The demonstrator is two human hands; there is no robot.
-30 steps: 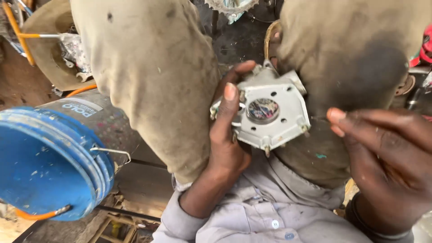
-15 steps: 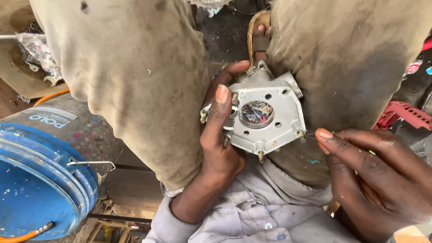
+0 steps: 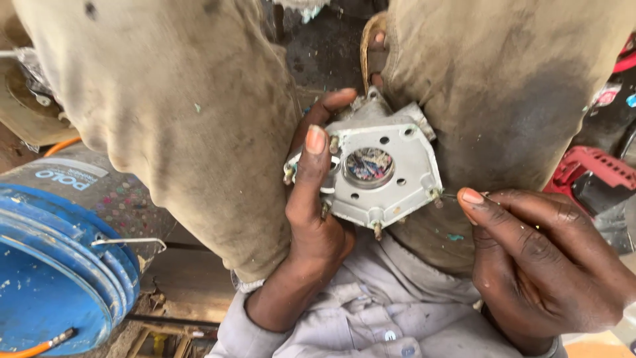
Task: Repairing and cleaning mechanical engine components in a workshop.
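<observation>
The left hand (image 3: 311,219) grips a grey metal plate (image 3: 381,176) with a round centre opening, thumb across its face. The right hand (image 3: 536,258) pinches a thin pin (image 3: 449,195) at the plate's right corner stud. A blue bucket (image 3: 53,278) stands at the left.

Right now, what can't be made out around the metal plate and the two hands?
Head view only:
- Metal plate: back face and left edge hidden by the left hand.
- What the right hand pinches at the plate's right corner: too thin to identify.
- Contents of the plate's round opening: blurred, colourful, unclear.
- Blue bucket: cut off by the left and bottom edges.
</observation>
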